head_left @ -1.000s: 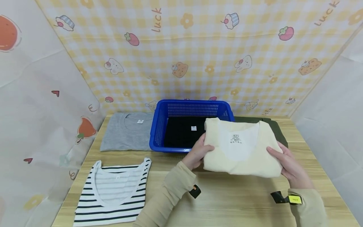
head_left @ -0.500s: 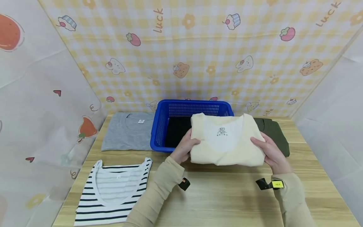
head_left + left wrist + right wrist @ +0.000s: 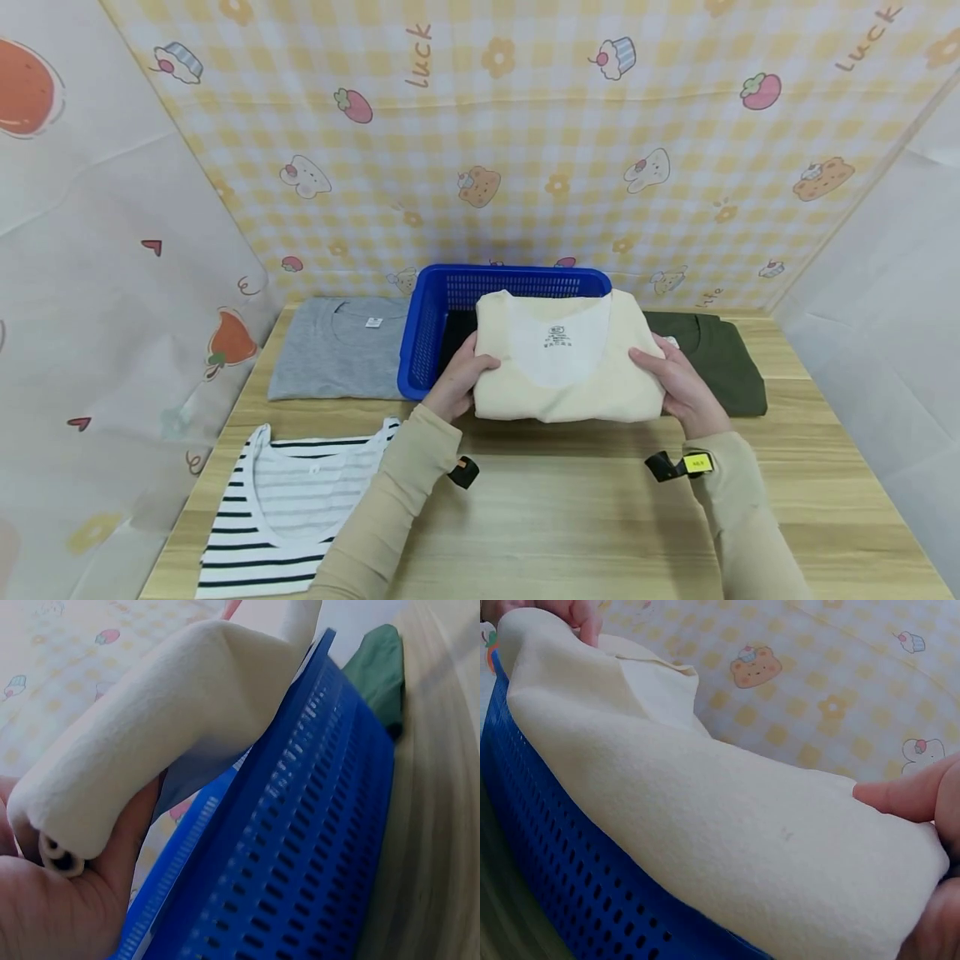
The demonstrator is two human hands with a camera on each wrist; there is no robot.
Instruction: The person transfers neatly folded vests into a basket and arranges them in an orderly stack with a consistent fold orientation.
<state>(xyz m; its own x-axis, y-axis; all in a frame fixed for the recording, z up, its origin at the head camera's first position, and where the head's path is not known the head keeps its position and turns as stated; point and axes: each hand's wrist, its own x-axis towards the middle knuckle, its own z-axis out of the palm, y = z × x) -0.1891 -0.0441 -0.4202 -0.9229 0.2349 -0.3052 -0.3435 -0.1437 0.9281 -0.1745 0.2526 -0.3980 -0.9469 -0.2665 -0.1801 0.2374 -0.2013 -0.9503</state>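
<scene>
A folded cream shirt (image 3: 487, 392) with a white inner neck panel and printed label spans both hands over the blue plastic basket (image 3: 420, 333). At its left side my left hand (image 3: 459, 379) grips the fabric, thumb on top and fingers beneath. My right hand (image 3: 678, 383) holds the opposite side the same way. In the left wrist view the rolled edge of the cream shirt (image 3: 150, 727) sits between thumb and fingers, above the perforated wall of the basket (image 3: 300, 847). A strip of black cloth (image 3: 453, 329) shows inside the basket; the cream shirt hides the rest of it.
On the wooden table (image 3: 562, 517), a folded grey T-shirt (image 3: 330, 358) lies left of the basket. A dark green folded garment (image 3: 731, 367) lies to the right. A black-and-white striped shirt (image 3: 262, 550) is at the front left, partly behind the left sleeve. A patterned cloth backdrop (image 3: 525, 150) stands behind.
Both hands have carried the cream shirt leftward and slightly away, from the basket's right side to over it. The black cloth inside is now mostly covered, and more of the green garment shows.
</scene>
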